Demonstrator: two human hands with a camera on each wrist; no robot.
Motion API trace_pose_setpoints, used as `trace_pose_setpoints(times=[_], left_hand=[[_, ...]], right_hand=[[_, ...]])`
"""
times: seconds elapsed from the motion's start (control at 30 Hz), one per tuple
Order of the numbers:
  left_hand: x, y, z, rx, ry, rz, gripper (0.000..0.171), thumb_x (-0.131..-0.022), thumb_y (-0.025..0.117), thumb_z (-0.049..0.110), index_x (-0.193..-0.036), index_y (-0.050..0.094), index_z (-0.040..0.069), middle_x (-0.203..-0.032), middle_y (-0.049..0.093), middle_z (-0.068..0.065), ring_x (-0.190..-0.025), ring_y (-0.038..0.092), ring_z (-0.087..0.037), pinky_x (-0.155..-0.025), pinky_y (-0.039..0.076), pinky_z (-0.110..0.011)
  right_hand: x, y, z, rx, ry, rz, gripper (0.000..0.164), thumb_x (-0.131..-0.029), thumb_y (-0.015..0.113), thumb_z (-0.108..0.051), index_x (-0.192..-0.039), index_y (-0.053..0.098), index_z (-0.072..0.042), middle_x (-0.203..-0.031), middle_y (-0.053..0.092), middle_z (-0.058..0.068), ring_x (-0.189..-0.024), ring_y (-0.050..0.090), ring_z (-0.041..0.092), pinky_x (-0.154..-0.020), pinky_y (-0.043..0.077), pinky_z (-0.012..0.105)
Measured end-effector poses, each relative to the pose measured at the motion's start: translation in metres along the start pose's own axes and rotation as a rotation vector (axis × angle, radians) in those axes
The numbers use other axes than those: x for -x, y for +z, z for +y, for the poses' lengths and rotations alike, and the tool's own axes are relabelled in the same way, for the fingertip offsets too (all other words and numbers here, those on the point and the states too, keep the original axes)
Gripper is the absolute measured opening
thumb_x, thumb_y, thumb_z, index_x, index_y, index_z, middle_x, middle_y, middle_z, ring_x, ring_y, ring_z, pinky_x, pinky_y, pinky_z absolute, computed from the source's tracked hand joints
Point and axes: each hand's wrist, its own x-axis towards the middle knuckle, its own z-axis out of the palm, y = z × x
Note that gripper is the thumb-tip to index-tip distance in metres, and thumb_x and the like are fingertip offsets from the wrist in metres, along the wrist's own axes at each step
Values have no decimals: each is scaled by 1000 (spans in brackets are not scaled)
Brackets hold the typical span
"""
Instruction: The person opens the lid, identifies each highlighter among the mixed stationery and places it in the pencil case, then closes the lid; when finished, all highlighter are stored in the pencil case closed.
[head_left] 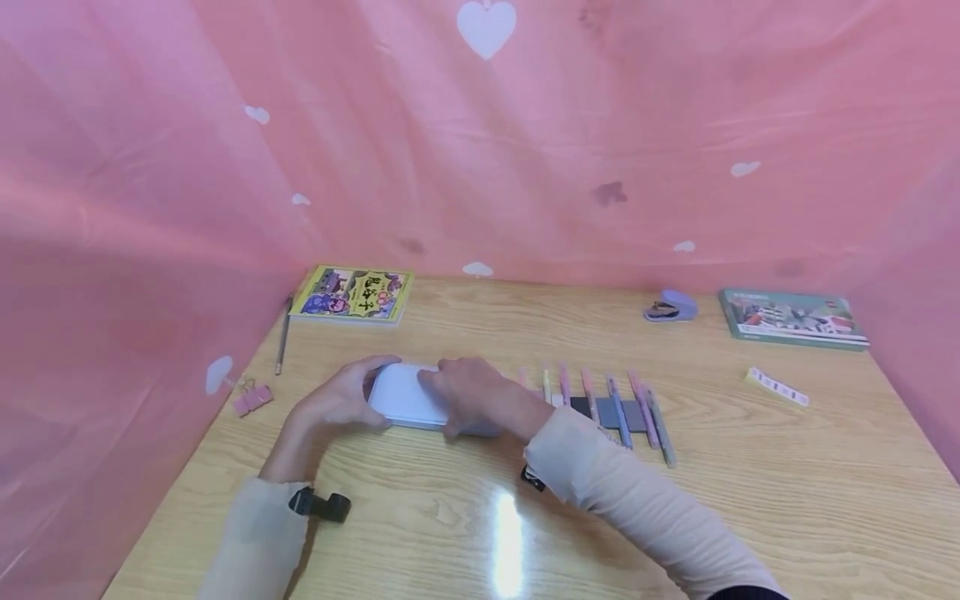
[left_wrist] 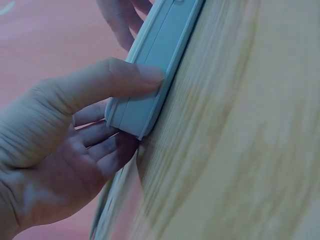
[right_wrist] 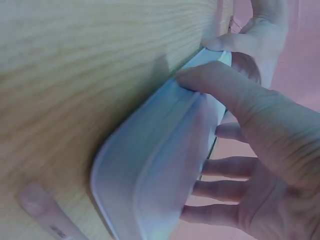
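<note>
A pale, flat case with rounded corners, apparently a pencil case (head_left: 401, 393), lies on the wooden table. My left hand (head_left: 341, 396) grips its left end; in the left wrist view the thumb (left_wrist: 130, 77) presses the side wall while the other fingers reach round the end. Over the top of the case, my right hand (head_left: 471, 390) holds it by its long sides. The right wrist view shows that thumb (right_wrist: 215, 82) on the near side wall and the fingers along the far edge. A seam runs around the side of the case (right_wrist: 150, 145).
Several coloured pens (head_left: 618, 412) lie in a row across a dark and grey strip to the right. Further off are a yellow book (head_left: 352, 296), a purple stapler (head_left: 671, 307) and a green box (head_left: 795, 318). A pencil (head_left: 283, 337) and pink binder clips (head_left: 252, 400) lie left.
</note>
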Motion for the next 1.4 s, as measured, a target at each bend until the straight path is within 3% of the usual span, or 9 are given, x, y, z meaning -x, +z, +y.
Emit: trace_pose_setpoints(times=[0.3,0.5,0.63,0.73,0.93,1.07,1.2,1.4], left_hand=[[-3,-6,-6,61,8,36,101,-51,89,15,-140,44,20,-144,43,-3,-135,36,-26,-113,29,-45],[-3,-7,-11,104,28,49,111,-46,91,11,-144,38,19,-135,50,-4,-120,47,-27,-108,35,-49],[-3,-6,-12,175,34,27,120,-46,92,12,-148,30,17,-141,45,-7,-125,45,-29,-110,34,-47],[-4,-4,-12,236,29,0,121,-48,92,14,-150,25,16,-147,38,-9,-135,36,-31,-112,31,-43],[-3,-2,-13,265,25,6,114,-53,90,19,-148,28,16,-151,33,-10,-139,28,-32,-115,25,-43],[-4,-1,-14,278,61,3,114,-56,88,16,-150,23,15,-150,33,-11,-139,29,-33,-115,24,-44],[-4,0,-14,274,74,4,120,-57,88,13,-152,15,14,-149,34,-14,-138,29,-36,-114,26,-44],[-3,1,-11,258,66,26,119,-59,88,14,-152,14,14,-148,36,-15,-137,30,-37,-113,28,-44]], right_hand=[[-11,-14,14,-33,-102,-62,65,-56,82,-45,-110,58,-17,-87,61,-6,-77,54,11,-68,49,24],[-13,-23,34,-424,-66,-74,72,-61,82,-31,-128,59,-12,-103,68,0,-73,54,10,-67,48,21],[-12,-27,45,-562,-55,-103,64,-67,79,-26,-127,60,-13,-122,64,1,-99,61,13,-88,51,26],[-9,-32,52,-586,-58,-115,55,-72,77,-28,-123,63,-13,-124,63,4,-115,58,17,-97,48,30],[0,-44,71,-613,-88,-51,36,-83,69,-30,-113,69,-10,-110,69,3,-101,65,14,-89,53,29],[8,-52,87,-562,-104,44,27,-87,65,-17,-109,70,-2,-106,70,9,-96,67,19,-88,55,33],[11,-52,100,-470,-49,172,18,-86,62,-3,-100,71,3,-98,71,15,-90,68,25,-82,57,36],[1,-36,108,-426,77,303,19,-86,60,0,-101,71,3,-100,70,16,-92,66,27,-81,56,38]])
